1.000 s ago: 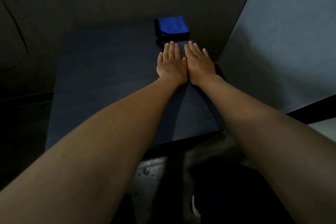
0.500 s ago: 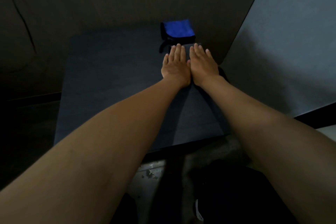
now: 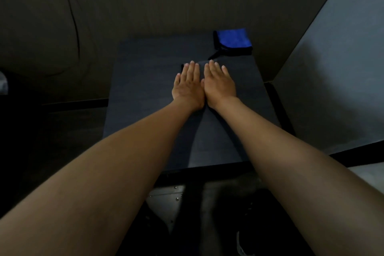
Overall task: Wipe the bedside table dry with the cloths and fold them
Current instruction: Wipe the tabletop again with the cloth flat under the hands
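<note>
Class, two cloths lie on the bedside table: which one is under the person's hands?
The dark cloth mid-table, under both flat hands; the blue cloth lies untouched at the far right corner.

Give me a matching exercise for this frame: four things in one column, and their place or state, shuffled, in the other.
Things:
1. left hand
2. right hand
3. blue cloth
4. dark cloth

Places or states:
A. folded, at the table's far right corner
B. flat, on the right of the pair
C. pressed under both palms
D. flat, on the left of the pair

Pairs: 1-D, 2-B, 3-A, 4-C
</note>
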The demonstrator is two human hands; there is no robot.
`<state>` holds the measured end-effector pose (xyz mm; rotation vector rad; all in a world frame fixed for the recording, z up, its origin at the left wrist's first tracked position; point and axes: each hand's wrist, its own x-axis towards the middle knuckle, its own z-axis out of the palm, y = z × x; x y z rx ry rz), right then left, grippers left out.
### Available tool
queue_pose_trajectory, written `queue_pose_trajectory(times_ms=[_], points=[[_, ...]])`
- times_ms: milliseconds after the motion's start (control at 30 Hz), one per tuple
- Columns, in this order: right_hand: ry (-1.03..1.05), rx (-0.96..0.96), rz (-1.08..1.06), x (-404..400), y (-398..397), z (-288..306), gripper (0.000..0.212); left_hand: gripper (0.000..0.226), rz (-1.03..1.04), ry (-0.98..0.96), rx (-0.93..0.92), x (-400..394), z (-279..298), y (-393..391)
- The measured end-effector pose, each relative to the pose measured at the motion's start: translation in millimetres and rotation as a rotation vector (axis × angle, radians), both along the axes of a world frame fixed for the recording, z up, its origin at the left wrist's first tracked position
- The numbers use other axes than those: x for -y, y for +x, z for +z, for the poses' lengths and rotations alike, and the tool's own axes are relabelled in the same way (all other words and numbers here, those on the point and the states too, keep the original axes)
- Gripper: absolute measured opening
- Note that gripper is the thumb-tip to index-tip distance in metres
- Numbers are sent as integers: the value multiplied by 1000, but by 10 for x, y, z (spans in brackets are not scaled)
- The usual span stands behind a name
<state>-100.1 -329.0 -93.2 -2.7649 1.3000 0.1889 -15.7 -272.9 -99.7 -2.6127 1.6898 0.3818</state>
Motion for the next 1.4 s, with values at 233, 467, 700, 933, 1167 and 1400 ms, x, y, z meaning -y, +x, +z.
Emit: queue_pose_trajectory(times_ms=[233,467,700,933,1167,1400], points=[[-82,-119,22,87,181,40,59,73,23,11,-1,90,-9,134],[-84,-124,4,291,425,15,67,98,-1,15,9,326,-13,369],[-132,-146,-19,640,660,-12,70,94,-43,17,29,685,-22,631],[-162,-156,-10,928,884,-36,76,89,-57,20,42,996,-8,874],[-124,-118,-13,1033,1132,-22,69,69,-16,-12,7,1033,13,1086],[-41,-25,39,678,1714,-34,64,69,54,-18,17,613,-19,1655]])
